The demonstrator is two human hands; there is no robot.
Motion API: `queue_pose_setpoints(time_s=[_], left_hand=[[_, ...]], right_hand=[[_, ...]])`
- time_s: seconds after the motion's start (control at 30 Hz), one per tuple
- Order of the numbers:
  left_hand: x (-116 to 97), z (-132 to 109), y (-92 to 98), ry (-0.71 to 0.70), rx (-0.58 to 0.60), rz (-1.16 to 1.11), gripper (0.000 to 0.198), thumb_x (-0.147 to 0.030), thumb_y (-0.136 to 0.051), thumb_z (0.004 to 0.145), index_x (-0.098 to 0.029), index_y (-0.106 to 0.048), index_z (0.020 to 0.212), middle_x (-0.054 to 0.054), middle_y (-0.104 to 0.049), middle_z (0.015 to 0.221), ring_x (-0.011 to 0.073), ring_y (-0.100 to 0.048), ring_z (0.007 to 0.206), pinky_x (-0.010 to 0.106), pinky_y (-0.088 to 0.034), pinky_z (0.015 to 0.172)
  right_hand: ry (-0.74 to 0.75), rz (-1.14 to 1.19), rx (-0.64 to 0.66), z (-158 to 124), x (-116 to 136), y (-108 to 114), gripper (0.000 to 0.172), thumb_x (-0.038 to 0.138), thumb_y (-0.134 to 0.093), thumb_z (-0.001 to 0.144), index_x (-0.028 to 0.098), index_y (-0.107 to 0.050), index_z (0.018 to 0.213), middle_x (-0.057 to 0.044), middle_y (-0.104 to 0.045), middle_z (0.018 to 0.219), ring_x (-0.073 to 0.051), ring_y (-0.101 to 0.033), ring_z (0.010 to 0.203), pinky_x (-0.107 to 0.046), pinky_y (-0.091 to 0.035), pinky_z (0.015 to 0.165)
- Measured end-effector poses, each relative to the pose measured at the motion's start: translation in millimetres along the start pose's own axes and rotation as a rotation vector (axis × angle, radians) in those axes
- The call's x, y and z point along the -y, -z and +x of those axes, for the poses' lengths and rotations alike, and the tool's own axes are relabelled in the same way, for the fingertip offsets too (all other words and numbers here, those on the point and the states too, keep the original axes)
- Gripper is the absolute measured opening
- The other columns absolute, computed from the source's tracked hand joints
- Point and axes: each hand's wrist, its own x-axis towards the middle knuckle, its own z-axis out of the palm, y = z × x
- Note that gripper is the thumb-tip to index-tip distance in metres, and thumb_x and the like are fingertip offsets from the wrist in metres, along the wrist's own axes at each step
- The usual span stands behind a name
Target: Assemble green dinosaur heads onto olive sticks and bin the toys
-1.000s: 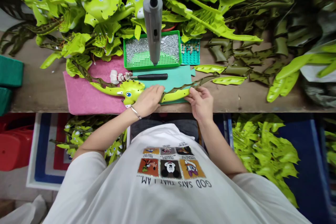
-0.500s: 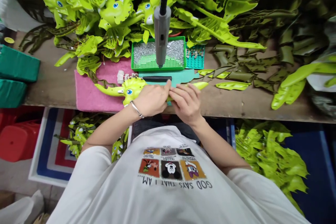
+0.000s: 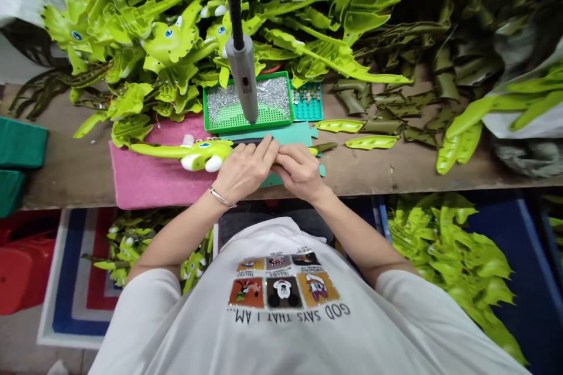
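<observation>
A lime-green plastic toy (image 3: 206, 151) with a blue eye and white knobs lies across the pink cloth (image 3: 167, 187) and teal mat. Its long horn-like end points left. My left hand (image 3: 246, 167) is closed over its middle, just right of the eye. Close beside it, my right hand (image 3: 301, 169) is closed on the toy's right part, and the two hands touch. An olive strip (image 3: 326, 147) sticks out past my right fingers. The part under both hands is hidden. A dark rod (image 3: 246, 141) lies partly covered behind my left hand.
A grey electric screwdriver (image 3: 243, 76) hangs above a green tray (image 3: 211, 127) of screws. The teal tray (image 3: 308, 112) holds small round discs. Green toy shells (image 3: 171, 41) are heaped at the back, olive parts (image 3: 391, 102) at right. Crates (image 3: 73, 337) with green parts stand below the table.
The toy has turned in my hands: white knobs now show below the eye, and an olive strip shows at the right end. My right fingers have curled in more. The view has shifted slightly.
</observation>
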Motion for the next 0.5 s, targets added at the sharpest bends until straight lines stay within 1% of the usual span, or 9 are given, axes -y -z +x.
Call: queue_pose_setpoints(time_s=[0.1,0.17,0.23,0.3,0.33,0.4,0.47,0.5], left_hand=[[0,-1,-5.8,-0.021,-0.013,-0.009,0.046,-0.023,-0.036,0.102,-0.006,-0.053,0.141,0.025,-0.059,0.141,0.0283,-0.07,0.093,0.041,-0.053,0.077],[-4,-4,-11.4,-0.011,-0.016,-0.03,0.046,-0.024,-0.035,0.102,-0.006,-0.052,0.142,0.025,-0.059,0.14,0.0286,-0.07,0.095,0.042,-0.054,0.079],[-10,-11,-17.4,0.007,-0.014,-0.071,0.047,-0.022,-0.034,0.103,-0.006,-0.049,0.144,0.024,-0.059,0.141,0.0284,-0.07,0.1,0.042,-0.054,0.082],[-15,-25,-20.5,0.023,-0.034,-0.138,0.049,-0.02,-0.034,0.102,-0.006,-0.043,0.148,0.023,-0.058,0.143,0.0282,-0.067,0.11,0.043,-0.054,0.09],[-16,-34,-20.0,0.029,-0.056,-0.181,0.051,-0.019,-0.035,0.101,-0.006,-0.039,0.15,0.023,-0.056,0.145,0.0285,-0.064,0.119,0.044,-0.052,0.097],[-13,-56,-14.9,0.037,-0.111,-0.275,0.061,-0.018,-0.04,0.097,-0.005,-0.027,0.155,0.023,-0.048,0.152,0.0287,-0.05,0.139,0.046,-0.043,0.112],[-1,-81,-8.4,0.08,-0.132,-0.349,0.075,-0.016,-0.045,0.091,-0.006,-0.015,0.159,0.022,-0.038,0.159,0.029,-0.033,0.15,0.048,-0.033,0.121],[7,-93,-6.6,0.125,-0.12,-0.364,0.082,-0.015,-0.047,0.087,-0.007,-0.01,0.16,0.022,-0.034,0.161,0.0303,-0.029,0.152,0.05,-0.03,0.123]], right_hand=[[0.024,-0.01,0.019,-1,-2,2,0.019,0.025,-0.054,0.096,0.025,-0.073,0.091,-0.005,-0.075,0.093,-0.019,-0.068,0.088,-0.036,-0.053,0.08],[0.076,-0.011,-0.009,-5,-3,2,0.018,0.024,-0.056,0.095,0.026,-0.073,0.09,-0.005,-0.075,0.093,-0.019,-0.068,0.086,-0.036,-0.053,0.079],[0.14,-0.007,-0.04,-11,-3,0,0.015,0.023,-0.058,0.093,0.026,-0.073,0.092,-0.005,-0.076,0.093,-0.018,-0.068,0.087,-0.036,-0.053,0.078],[0.177,0.017,-0.039,-18,-4,-4,0.014,0.024,-0.062,0.092,0.027,-0.073,0.097,-0.005,-0.075,0.094,-0.019,-0.068,0.089,-0.036,-0.053,0.078],[0.178,0.039,-0.025,-22,-4,-6,0.015,0.024,-0.063,0.091,0.028,-0.073,0.101,-0.005,-0.075,0.095,-0.02,-0.068,0.091,-0.037,-0.052,0.079],[0.169,0.092,0.001,-29,-6,-10,0.021,0.024,-0.065,0.09,0.03,-0.073,0.108,-0.004,-0.075,0.096,-0.02,-0.068,0.094,-0.038,-0.051,0.081],[0.166,0.114,0.006,-34,-9,-13,0.026,0.022,-0.066,0.089,0.032,-0.071,0.112,-0.004,-0.074,0.098,-0.02,-0.068,0.096,-0.038,-0.051,0.082],[0.178,0.109,0.0,-36,-10,-14,0.028,0.021,-0.066,0.088,0.032,-0.071,0.114,-0.005,-0.073,0.098,-0.021,-0.068,0.096,-0.038,-0.051,0.082]])
